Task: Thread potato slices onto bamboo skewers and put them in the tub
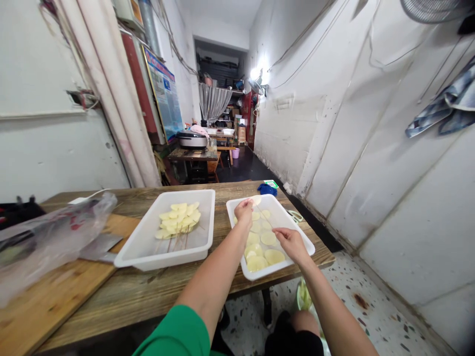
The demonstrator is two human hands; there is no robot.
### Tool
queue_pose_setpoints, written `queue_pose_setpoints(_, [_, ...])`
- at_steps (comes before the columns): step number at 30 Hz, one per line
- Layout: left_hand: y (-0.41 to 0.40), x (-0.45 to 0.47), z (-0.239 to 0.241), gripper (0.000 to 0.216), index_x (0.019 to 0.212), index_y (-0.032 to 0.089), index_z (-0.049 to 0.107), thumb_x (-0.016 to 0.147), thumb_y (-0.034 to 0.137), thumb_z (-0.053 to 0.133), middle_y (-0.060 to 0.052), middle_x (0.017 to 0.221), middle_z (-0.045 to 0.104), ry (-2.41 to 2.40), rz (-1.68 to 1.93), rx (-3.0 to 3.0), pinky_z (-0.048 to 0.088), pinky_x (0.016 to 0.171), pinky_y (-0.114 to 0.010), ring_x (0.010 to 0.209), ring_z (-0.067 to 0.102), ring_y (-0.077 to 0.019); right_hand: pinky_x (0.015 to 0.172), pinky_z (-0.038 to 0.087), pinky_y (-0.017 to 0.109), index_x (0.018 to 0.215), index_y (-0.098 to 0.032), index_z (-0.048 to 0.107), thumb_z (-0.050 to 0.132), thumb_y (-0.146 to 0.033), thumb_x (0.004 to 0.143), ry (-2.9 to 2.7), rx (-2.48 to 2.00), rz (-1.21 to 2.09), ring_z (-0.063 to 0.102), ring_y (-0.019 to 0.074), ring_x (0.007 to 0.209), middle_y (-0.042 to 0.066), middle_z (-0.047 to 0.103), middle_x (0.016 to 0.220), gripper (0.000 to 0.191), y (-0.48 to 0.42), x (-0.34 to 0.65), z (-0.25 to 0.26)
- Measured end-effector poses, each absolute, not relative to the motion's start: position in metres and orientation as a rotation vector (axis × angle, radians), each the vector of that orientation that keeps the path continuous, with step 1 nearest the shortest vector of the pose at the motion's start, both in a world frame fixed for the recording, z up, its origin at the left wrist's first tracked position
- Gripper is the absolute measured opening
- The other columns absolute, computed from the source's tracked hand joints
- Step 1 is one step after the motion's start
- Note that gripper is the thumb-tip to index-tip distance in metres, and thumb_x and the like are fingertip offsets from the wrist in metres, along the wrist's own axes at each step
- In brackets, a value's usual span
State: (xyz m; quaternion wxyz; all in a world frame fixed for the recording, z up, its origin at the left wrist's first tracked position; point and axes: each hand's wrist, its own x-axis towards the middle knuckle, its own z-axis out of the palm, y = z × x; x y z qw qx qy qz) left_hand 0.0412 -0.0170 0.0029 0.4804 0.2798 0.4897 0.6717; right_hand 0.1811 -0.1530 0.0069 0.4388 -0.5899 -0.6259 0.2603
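Over a white plastic tray (308, 243) of pale yellow potato slices (274, 256), my left hand (244, 211) pinches one thin round potato slice (257, 200). My right hand (291, 243) is closed on the lower end of a thin wooden skewer (265, 216), which slants up toward that slice. Whether the tip has pierced the slice is too small to tell. Left of my arms, a second white tray (134, 254) contains a pile of skewered potato slices (180, 217), their sticks pointing toward me.
A wooden cutting board (55, 301) with a cleaver (100, 246) and a crumpled plastic bag (59, 242) lies at the left. Scissors (296, 215) and a blue cloth (267, 189) lie beside the right tray. A container of vegetable scraps (303, 296) stands below the table's right edge.
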Motion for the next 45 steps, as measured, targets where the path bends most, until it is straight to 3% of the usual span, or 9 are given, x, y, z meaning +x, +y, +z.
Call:
queue_pose_setpoints(18, [-0.018, 0.043, 0.000, 0.017, 0.081, 0.014, 0.067, 0.069, 0.025, 0.061, -0.004, 0.082, 0.068, 1.197, 1.713, 0.952, 0.047, 0.067, -0.022, 0.073, 0.060, -0.0131, 0.068, 0.051, 0.032, 0.092, -0.016, 0.074, 0.050, -0.033, 0.078, -1.567, -1.468, 0.656, 0.066, 0.0218, 0.074, 0.006, 0.074, 0.083, 0.033, -0.152, 0.181, 0.006])
queue_pose_setpoints(29, [-0.021, 0.046, -0.002, 0.011, 0.070, 0.014, 0.067, 0.064, 0.024, 0.066, -0.003, 0.066, 0.064, 1.101, 1.661, 0.976, 0.041, 0.055, -0.021, 0.058, 0.054, -0.0106, 0.067, 0.051, 0.031, 0.093, -0.015, 0.074, 0.047, -0.033, 0.078, -1.578, -1.482, 0.578, 0.066, 0.0219, 0.076, 0.008, 0.074, 0.084, 0.036, -0.148, 0.180, 0.002])
queue_pose_setpoints(37, [-0.025, 0.045, 0.007, 0.011, 0.069, 0.012, 0.063, 0.062, 0.016, 0.070, 0.001, 0.060, 0.058, 1.037, 1.582, 0.602, 0.037, 0.049, -0.018, 0.047, 0.046, -0.0041, 0.070, 0.050, 0.031, 0.093, -0.015, 0.073, 0.047, -0.033, 0.078, -1.583, -1.473, 0.521, 0.067, 0.0219, 0.075, 0.009, 0.074, 0.085, 0.035, -0.151, 0.180, 0.004])
queue_pose_setpoints(45, [-0.026, 0.039, 0.019, 0.012, 0.067, 0.011, 0.056, 0.067, 0.006, 0.068, -0.001, 0.056, 0.055, 0.916, 1.414, 0.318, 0.035, 0.043, -0.015, 0.045, 0.047, -0.0050, 0.053, 0.045, 0.027, 0.096, -0.009, 0.072, 0.047, -0.038, 0.079, -1.597, -1.453, 0.528, 0.058, 0.0174, 0.054, 0.006, 0.065, 0.059, 0.043, -0.153, 0.180, 0.005])
